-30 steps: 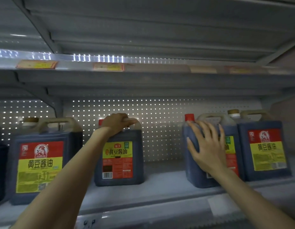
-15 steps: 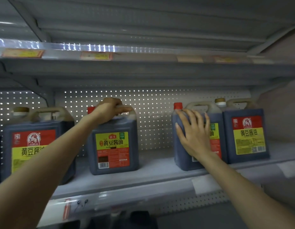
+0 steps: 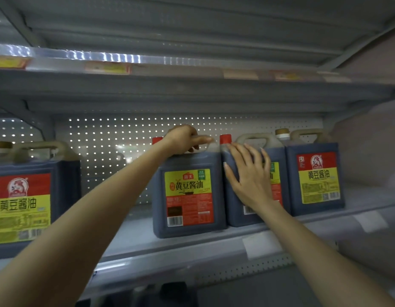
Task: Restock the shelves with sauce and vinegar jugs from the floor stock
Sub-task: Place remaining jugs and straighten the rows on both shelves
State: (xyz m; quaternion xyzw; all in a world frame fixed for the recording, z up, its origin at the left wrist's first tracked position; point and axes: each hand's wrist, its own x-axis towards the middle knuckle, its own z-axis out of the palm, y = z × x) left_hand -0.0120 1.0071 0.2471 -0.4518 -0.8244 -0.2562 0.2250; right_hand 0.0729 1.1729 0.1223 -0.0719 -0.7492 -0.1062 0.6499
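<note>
Centre-frame shelf [image 3: 136,235]: my left hand [image 3: 183,138] grips the handle of the middle jug [image 3: 188,196], my right hand [image 3: 247,176] lies flat, fingers straight, against the neighbouring jug [image 3: 236,213]; step, probably closing ranks; next needs letting go and fetching floor stock.

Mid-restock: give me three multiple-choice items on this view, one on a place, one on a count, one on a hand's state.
1. Where does the soy sauce jug gripped by the left hand stand?
A. On the floor
B. On the upper shelf
C. Close beside the jug under the right hand

2. How many jugs on this shelf show red caps?
A. Two
B. One
C. Four

3. How does the right hand lie?
A. Curled round a handle
B. Flat, fingers straight, on a jug's front
C. Hanging free

1 C: the two stand side by side, with a wide gap to the far-left jug.
2 A: only the two middle jugs have red caps; the outer two have tan caps.
3 B: its palm lies on the jug's front.
</note>
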